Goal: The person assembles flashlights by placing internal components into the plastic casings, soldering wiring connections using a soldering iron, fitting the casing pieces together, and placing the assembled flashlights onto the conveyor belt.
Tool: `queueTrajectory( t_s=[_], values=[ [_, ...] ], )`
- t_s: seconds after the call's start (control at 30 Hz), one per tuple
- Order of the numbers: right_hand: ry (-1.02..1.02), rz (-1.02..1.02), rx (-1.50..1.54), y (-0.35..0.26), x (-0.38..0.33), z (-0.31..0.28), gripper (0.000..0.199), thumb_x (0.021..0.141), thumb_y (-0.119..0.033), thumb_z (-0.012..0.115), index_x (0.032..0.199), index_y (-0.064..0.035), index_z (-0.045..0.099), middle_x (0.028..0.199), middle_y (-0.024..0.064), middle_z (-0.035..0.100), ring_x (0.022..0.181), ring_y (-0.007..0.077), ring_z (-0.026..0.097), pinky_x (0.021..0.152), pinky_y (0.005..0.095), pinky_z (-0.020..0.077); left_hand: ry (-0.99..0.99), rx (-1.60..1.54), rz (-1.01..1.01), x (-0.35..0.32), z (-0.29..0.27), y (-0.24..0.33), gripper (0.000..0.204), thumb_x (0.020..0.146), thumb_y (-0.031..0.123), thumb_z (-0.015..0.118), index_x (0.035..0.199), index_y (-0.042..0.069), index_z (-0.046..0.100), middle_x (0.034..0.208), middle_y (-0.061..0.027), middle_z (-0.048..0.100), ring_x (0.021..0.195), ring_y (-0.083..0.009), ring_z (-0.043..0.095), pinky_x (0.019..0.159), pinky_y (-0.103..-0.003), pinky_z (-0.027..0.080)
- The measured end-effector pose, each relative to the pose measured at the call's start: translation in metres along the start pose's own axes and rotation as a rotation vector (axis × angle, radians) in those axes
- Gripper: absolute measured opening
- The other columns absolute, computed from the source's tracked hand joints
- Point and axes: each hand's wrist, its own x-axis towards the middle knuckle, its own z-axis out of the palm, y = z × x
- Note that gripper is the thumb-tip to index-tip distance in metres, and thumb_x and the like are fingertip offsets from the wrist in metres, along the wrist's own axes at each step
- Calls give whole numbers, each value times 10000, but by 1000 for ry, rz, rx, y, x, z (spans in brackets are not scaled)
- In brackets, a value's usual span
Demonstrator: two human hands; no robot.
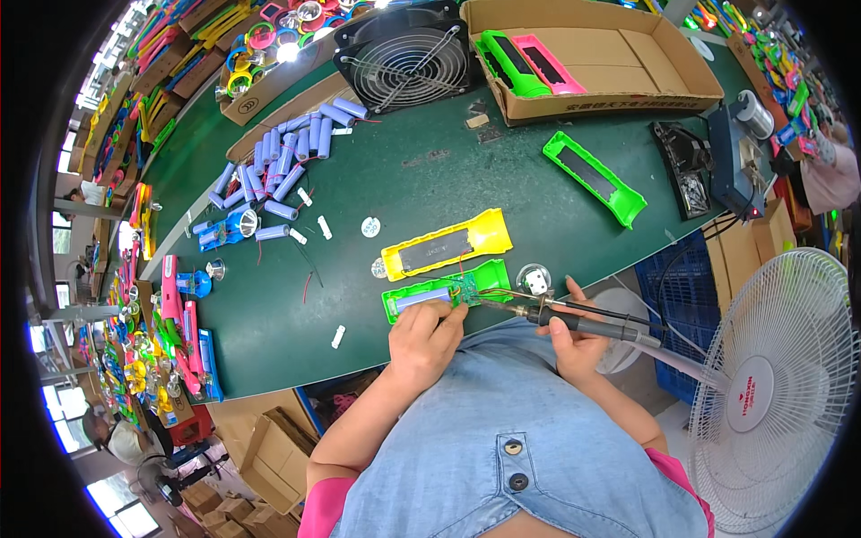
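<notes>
A green plastic casing half (pixel 491 272) lies at the table's near edge, holding a purple battery cell (pixel 423 299) and a small green circuit board (pixel 467 286) with thin wires. My left hand (pixel 425 345) rests against its near side, fingertips pinched together by the board; what they hold is too small to make out. My right hand (pixel 578 345) grips a soldering iron (pixel 610 328) by its dark handle, its tip pointing left to the board's wires. Just behind the iron sits a round lamp head (pixel 535 280) with a white piece. A yellow casing half (pixel 491 232) lies beyond the green one.
Purple battery cells (pixel 285 161) are piled at the back left. A black metal fan (pixel 408 58) and a cardboard box (pixel 619 54) stand at the back. Another green casing (pixel 595 179) lies before a soldering station (pixel 743 152). A white fan (pixel 773 386) stands close on my right.
</notes>
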Motion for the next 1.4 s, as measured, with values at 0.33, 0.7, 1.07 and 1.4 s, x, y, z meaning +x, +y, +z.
queueTrajectory(
  t_s=[0.33,0.7,1.07,1.4],
  values=[
    [-41,-34,-49,6,-1,0,195,782,-65,622,941,36,574,807,126,602,707,159,642,944,400,361,-13,-8,0,0,-1,1,289,585,-1,663,873,24,643,771,-60,540,677,-201,541,587,-304,435],
    [-45,58,-7,0,1,-1,185,774,-64,623,926,35,588,665,92,643,661,131,636,1048,468,239,-24,-1,-39,1,0,2,293,564,-27,679,846,52,657,764,-43,565,678,-197,553,564,-290,452],
    [99,-144,7,-2,20,-19,204,809,-65,569,985,37,553,767,103,637,677,163,653,1070,483,200,-3,-52,-66,1,-1,5,276,608,29,677,882,48,647,789,-59,530,705,-207,534,592,-308,434],
    [141,-599,-755,-16,92,-61,211,875,-75,518,1069,4,498,805,66,673,920,207,586,1028,454,270,-289,242,-459,37,-9,-74,342,637,1,547,954,93,637,845,-170,558,769,-332,575,677,-402,481]
  ],
)
